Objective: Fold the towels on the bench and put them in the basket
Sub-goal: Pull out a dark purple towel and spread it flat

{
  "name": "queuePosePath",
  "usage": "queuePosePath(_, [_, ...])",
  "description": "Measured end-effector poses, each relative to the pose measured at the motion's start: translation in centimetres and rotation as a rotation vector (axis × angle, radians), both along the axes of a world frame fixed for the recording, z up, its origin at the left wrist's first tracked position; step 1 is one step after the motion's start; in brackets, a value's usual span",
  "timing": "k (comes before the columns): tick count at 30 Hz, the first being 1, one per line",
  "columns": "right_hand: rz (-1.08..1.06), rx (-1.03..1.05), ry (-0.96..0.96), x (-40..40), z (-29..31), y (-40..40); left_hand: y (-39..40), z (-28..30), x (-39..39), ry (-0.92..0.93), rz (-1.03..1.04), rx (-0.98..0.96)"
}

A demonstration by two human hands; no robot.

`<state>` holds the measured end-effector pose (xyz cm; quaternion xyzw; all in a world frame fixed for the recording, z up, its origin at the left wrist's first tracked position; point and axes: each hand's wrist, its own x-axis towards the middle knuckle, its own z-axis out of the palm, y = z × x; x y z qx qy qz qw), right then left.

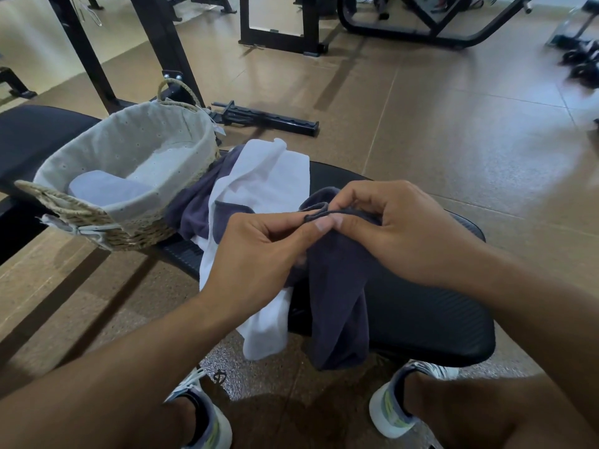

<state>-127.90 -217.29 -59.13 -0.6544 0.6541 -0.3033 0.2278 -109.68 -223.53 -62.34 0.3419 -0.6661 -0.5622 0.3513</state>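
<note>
Head view: I see one folded towel (108, 191) already in the basket (129, 218). My left hand (259, 254) and right hand (402, 228) pinch a dark towel's (337, 286) hem over the desk (421, 306); a white towel (259, 186) and another dark one (191, 205) wait unfolded.

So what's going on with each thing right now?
Dark towel: unfolded, edge pinched by both hands, hanging off the bench.
White towel: unfolded, crumpled on bench.
Basket: upright, one folded pale towel inside.
Left hand: pinching.
Right hand: pinching.
</note>
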Motion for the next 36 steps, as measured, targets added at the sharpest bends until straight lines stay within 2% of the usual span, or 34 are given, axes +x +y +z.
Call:
queuePosePath(4, [0.042,-0.035,0.027,-0.5,0.4,0.1,-0.2,0.4,0.2,-0.030,0.004,-0.079])
queuePosePath(6, [0.047,-0.075,0.086,-1.9,0.4,-0.2,-0.9,0.8,0.8,-0.109,-0.086,-0.126])
queuePosePath(8, [0.022,-0.047,0.128,-3.9,-0.2,-1.0,-2.1,1.0,1.7,-0.308,-0.264,-0.119])
queuePosePath(10, [0.000,0.020,0.260,-5.8,-1.9,-1.6,-3.0,1.0,2.5,-0.548,-0.442,-0.105])
queuePosePath(13, [0.077,0.161,0.358,-6.8,-4.7,-2.3,-3.5,0.6,3.1,-0.786,-0.533,-0.110])
queuePosePath(18, [0.206,0.097,0.378,-5.3,-4.2,-3.3,-4.3,0.6,3.4,-0.800,-0.469,-0.084])
queuePosePath(22, [0.237,0.022,0.537,-4.9,-3.9,-3.8,-4.9,0.5,3.9,-0.763,-0.482,-0.061])
queuePosePath(24, [0.223,0.016,0.572,-5.3,-3.6,-3.8,-4.9,0.4,4.0,-0.715,-0.409,-0.060])
queuePosePath(26, [0.244,0.002,0.555,-5.7,-3.1,-3.7,-5.2,0.0,4.0,-0.609,-0.208,-0.066])
queuePosePath(28, [0.311,0.021,0.549,-5.4,-2.6,-3.3,-6.0,-0.5,4.4,-0.494,-0.002,-0.073])
queuePosePath(32, [0.476,0.090,0.541,-2.7,-1.4,-1.7,-7.3,-0.3,5.3,-0.280,0.283,-0.093])
queuePosePath(36, [0.569,0.033,0.473,0.6,1.1,1.2,-8.0,1.1,6.3,-0.292,0.549,-0.227])
